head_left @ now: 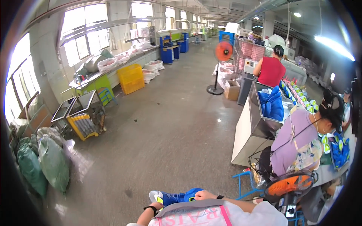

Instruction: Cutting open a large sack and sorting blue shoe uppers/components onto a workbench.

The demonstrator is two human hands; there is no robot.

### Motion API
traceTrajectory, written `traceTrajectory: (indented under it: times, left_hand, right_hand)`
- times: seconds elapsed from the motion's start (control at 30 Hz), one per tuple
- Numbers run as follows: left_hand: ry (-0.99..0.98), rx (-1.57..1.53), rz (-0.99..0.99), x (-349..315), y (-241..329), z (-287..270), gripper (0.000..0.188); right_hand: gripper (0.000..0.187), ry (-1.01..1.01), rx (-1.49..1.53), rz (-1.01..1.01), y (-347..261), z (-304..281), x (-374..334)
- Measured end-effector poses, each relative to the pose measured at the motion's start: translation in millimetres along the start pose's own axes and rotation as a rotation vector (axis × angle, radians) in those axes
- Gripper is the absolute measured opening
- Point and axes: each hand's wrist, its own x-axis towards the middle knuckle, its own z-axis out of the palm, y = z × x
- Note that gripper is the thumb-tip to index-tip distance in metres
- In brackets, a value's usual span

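White shirt (249,216); beyond it, left hand (157,205) and right hand (206,195) half-closed, gripping blue shoe (173,198); could drop through loosened hold.

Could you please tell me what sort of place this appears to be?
It is probably a factory workshop, perhaps making footwear: there are blue machines, many of what look like blue and green shoes, and stuffed sacks at the left.

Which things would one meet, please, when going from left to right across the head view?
Green sacks → yellow crate → blue shoe → standing orange fan → person in a red top → lit tube lamp.
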Motion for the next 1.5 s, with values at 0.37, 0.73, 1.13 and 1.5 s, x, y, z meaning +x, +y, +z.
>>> traceTrajectory:
  times: [0.37, 0.73, 1.13, 1.5]
  left_hand:
    - [-0.188, 0.288, -0.138, 124.2, 236.8, -260.9, 0.04]
    - [-0.318, -0.584, 0.079, 395.9, 501.9, -410.2, 0.013]
    - [-0.745, -0.828, 1.254, 427.9, 1095.3, -499.6, 0.02]
    - [-0.273, 0.647, 1.736, 562.7, 1314.0, -228.9, 0.024]
  right_hand:
    - [0.025, 0.418, 0.307, 0.2, 46.4, -147.8, 93.5]
    - [0.021, 1.219, 0.635, 0.182, 168.4, -464.3, 103.0]
    - [0.027, 2.263, -0.285, -0.238, 94.2, -735.3, -112.8]
    - [0.01, 1.564, -0.381, 1.626, 360.3, -658.9, -172.9]
